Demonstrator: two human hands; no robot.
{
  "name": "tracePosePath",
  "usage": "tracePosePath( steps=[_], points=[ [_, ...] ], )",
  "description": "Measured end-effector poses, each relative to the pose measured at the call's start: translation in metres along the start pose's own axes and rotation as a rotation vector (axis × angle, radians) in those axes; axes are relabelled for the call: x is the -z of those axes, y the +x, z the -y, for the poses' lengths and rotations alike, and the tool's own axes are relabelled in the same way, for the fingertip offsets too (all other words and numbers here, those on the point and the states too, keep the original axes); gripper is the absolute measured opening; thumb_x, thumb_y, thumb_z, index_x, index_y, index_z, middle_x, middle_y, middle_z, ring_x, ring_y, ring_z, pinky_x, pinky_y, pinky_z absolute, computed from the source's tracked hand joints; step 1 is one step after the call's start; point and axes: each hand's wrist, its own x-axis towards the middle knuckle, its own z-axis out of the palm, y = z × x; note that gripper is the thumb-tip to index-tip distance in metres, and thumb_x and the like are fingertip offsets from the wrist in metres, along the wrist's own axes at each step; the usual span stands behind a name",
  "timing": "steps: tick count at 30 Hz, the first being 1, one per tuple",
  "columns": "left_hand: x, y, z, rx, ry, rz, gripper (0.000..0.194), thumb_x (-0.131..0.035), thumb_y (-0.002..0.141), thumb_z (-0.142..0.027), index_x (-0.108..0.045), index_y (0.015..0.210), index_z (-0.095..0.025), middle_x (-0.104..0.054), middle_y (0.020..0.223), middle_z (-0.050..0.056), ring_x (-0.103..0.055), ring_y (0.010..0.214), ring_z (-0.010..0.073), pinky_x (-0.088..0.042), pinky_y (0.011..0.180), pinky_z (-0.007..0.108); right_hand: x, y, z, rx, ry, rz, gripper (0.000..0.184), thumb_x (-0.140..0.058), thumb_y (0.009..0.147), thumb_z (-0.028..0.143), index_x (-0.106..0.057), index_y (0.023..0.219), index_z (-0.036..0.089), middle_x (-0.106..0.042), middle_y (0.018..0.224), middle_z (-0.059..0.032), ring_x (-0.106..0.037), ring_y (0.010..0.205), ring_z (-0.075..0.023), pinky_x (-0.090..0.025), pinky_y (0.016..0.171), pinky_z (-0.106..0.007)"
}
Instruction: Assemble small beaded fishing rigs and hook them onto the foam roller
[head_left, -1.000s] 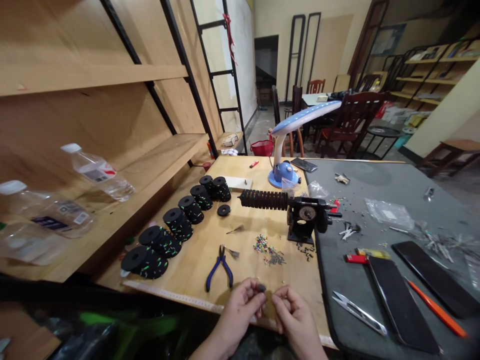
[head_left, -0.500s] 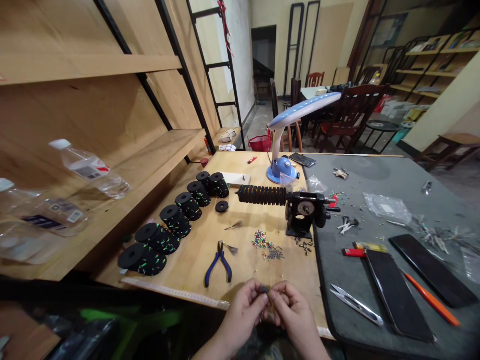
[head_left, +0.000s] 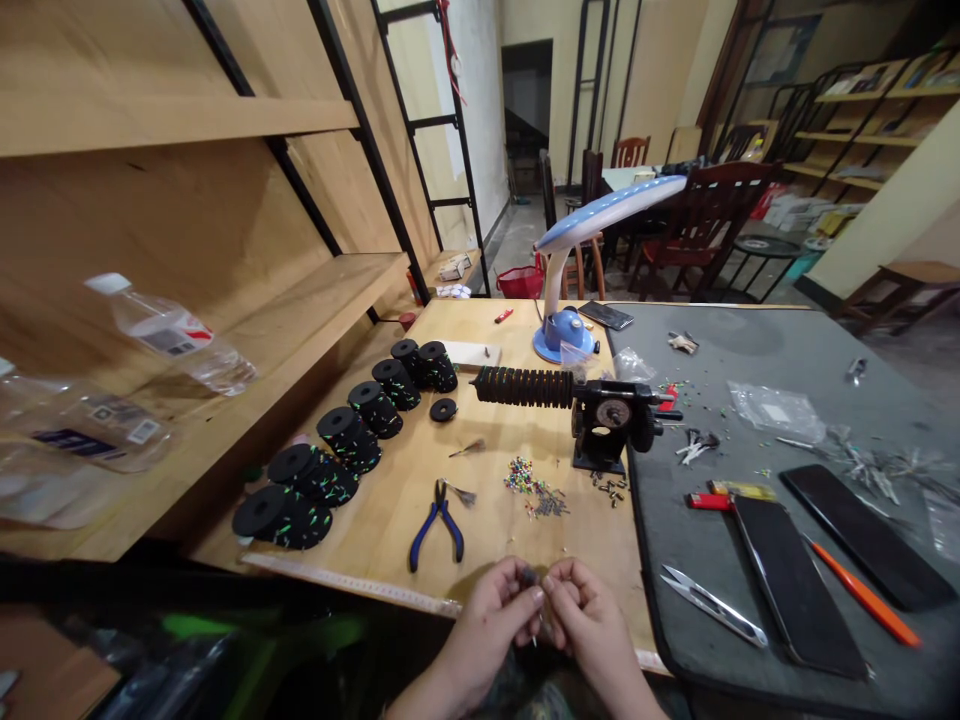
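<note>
My left hand [head_left: 491, 620] and my right hand [head_left: 589, 620] meet at the near edge of the wooden board [head_left: 495, 470]. Both pinch a small dark object [head_left: 529, 577] between their fingertips; what it is I cannot make out. Just beyond them lie blue-handled pliers [head_left: 438, 520], a heap of coloured beads [head_left: 523, 476] and small dark metal bits [head_left: 550, 506]. A black winding machine [head_left: 611, 428] with a rod of stacked black discs [head_left: 525, 386] stands further back.
Black spools [head_left: 330, 470] run in a row along the board's left. On the grey mat [head_left: 750, 420] lie thread snips [head_left: 712, 606], a red lighter [head_left: 705, 501], dark flat slabs [head_left: 795, 590] and an orange pen [head_left: 862, 592]. A blue desk lamp [head_left: 570, 330] stands behind. Plastic bottles [head_left: 169, 335] rest on the left shelf.
My two hands have come together from slightly apart and now pinch the same small object. The view has tilted a little.
</note>
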Motion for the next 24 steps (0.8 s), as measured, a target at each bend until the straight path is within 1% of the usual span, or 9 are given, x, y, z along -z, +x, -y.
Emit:
tracePosePath(
  steps=[3, 6, 10, 15, 21, 24],
  points=[
    [0.000, 0.001, 0.001, 0.011, -0.004, -0.022, 0.040, -0.074, 0.068, -0.049, -0.051, 0.073, -0.017, -0.049, 0.056, -0.006, -0.042, 0.048, 0.0070, -0.027, 0.046, 0.019, 0.002, -0.001, -0.004, -0.002, 0.001, 0.007, 0.053, -0.065, 0.067, 0.071, -0.049, 0.069, 0.020, -0.039, 0.034, 0.0114, -0.025, 0.032, -0.0048, -0.022, 0.037, -0.018],
    [0.000, 0.002, 0.001, 0.002, 0.012, -0.054, 0.040, -0.073, 0.068, -0.049, -0.050, 0.072, -0.017, -0.048, 0.056, -0.007, -0.041, 0.049, 0.0073, -0.028, 0.046, 0.019, 0.005, -0.003, -0.005, 0.008, -0.049, 0.014, 0.052, -0.063, 0.069, 0.070, -0.049, 0.069, 0.020, -0.042, 0.038, 0.0100, -0.029, 0.035, -0.0058, -0.024, 0.040, -0.018],
    [0.002, 0.004, 0.001, -0.026, 0.038, -0.097, 0.038, -0.071, 0.070, -0.049, -0.051, 0.075, -0.018, -0.048, 0.059, -0.007, -0.043, 0.053, 0.0090, -0.033, 0.049, 0.019, 0.006, -0.005, 0.001, 0.030, -0.166, 0.032, 0.053, -0.061, 0.071, 0.071, -0.049, 0.067, 0.019, -0.042, 0.044, 0.0092, -0.034, 0.038, -0.0064, -0.027, 0.043, -0.019],
    [0.004, 0.004, 0.000, -0.083, 0.092, -0.119, 0.035, -0.070, 0.072, -0.047, -0.050, 0.073, -0.018, -0.047, 0.061, -0.007, -0.043, 0.054, 0.0091, -0.034, 0.052, 0.020, 0.002, -0.007, 0.011, -0.010, -0.204, 0.078, 0.056, -0.059, 0.068, 0.075, -0.047, 0.064, 0.020, -0.040, 0.046, 0.0097, -0.030, 0.038, -0.0055, -0.023, 0.040, -0.019],
    [0.005, 0.004, -0.004, -0.193, 0.165, -0.121, 0.030, -0.066, 0.077, -0.045, -0.052, 0.076, -0.018, -0.048, 0.065, -0.005, -0.045, 0.058, 0.0109, -0.038, 0.057, 0.022, 0.000, -0.005, 0.013, -0.026, -0.280, 0.113, 0.049, -0.059, 0.073, 0.066, -0.047, 0.063, 0.020, -0.039, 0.042, 0.0104, -0.029, 0.037, -0.0056, -0.021, 0.040, -0.019],
    [0.005, 0.004, -0.005, -0.248, 0.225, -0.136, 0.028, -0.064, 0.080, -0.044, -0.054, 0.078, -0.018, -0.051, 0.069, -0.003, -0.049, 0.066, 0.0136, -0.042, 0.062, 0.024, 0.000, -0.003, 0.011, -0.025, -0.289, 0.126, 0.045, -0.058, 0.075, 0.062, -0.045, 0.062, 0.021, -0.039, 0.042, 0.0105, -0.030, 0.037, -0.0057, -0.021, 0.040, -0.019]
  ],
)
